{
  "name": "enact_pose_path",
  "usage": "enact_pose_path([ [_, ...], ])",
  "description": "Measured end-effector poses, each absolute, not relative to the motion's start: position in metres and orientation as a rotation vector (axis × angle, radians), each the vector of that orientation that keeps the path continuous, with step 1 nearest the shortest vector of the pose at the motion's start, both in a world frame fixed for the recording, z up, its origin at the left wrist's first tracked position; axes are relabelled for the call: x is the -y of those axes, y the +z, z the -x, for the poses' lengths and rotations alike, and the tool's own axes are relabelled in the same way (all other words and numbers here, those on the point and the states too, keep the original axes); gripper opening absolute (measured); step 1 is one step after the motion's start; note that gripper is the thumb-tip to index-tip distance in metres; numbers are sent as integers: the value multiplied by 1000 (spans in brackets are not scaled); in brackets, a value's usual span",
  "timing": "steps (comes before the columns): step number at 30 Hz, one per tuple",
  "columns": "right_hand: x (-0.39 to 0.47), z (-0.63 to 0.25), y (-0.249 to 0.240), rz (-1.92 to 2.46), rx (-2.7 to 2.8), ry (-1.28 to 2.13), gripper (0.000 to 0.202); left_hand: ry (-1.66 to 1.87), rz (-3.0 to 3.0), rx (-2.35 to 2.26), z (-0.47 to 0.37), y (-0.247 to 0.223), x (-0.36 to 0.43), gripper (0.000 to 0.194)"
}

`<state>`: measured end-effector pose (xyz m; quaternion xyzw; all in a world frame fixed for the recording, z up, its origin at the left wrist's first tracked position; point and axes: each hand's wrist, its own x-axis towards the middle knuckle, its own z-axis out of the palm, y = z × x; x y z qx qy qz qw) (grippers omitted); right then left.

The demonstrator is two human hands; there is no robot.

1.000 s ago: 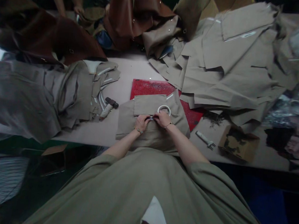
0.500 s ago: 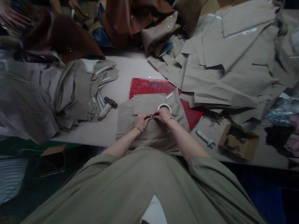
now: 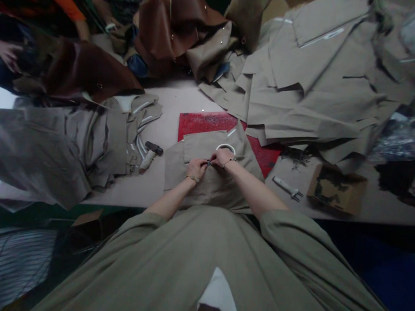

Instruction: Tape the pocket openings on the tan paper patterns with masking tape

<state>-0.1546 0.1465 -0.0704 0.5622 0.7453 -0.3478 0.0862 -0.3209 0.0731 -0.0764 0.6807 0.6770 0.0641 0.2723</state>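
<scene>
A grey-beige leather-like panel [image 3: 178, 167] lies in front of me, partly over a red board [image 3: 199, 122]. Both hands meet at its middle, fingertips pinched around a small dark metal piece [image 3: 209, 163], too small to name. My left hand [image 3: 196, 168] closes on its left end. From the right, my right hand [image 3: 221, 158] grips the other end with closed fingers. A white ring-shaped roll [image 3: 226, 147] sits right behind my right hand, partly hidden by it; whether it touches the hand I cannot tell.
Left of the panel lies a hammer [image 3: 151, 155] beside stacked panels [image 3: 98, 143]. On the right are a pronged punch [image 3: 287, 188], small dark pieces [image 3: 296, 157] and a cardboard box [image 3: 336, 188]. Large beige sheets [image 3: 303, 100] and brown leather [image 3: 155, 33] fill the back; co-workers stand far left.
The view has turned slightly, showing more of the co-workers at far left. My hands stay pinched at the same spot on the panel.
</scene>
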Motion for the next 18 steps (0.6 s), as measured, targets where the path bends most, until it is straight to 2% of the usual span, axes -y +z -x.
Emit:
enact_pose_path([
  [7, -139, 140, -70, -1507, -2405, -1133, 35, 206, -1819, -1764, 326, -74, -75, 27],
  [11, -135, 140, -74, -1567, -2404, -1108, 31, 177, -1789, -1822, 326, -73, -76, 21],
  [18, -140, 149, -68, -1637, -2299, -1117, 28, 183, -1750, -1890, 321, -78, -71, 20],
])
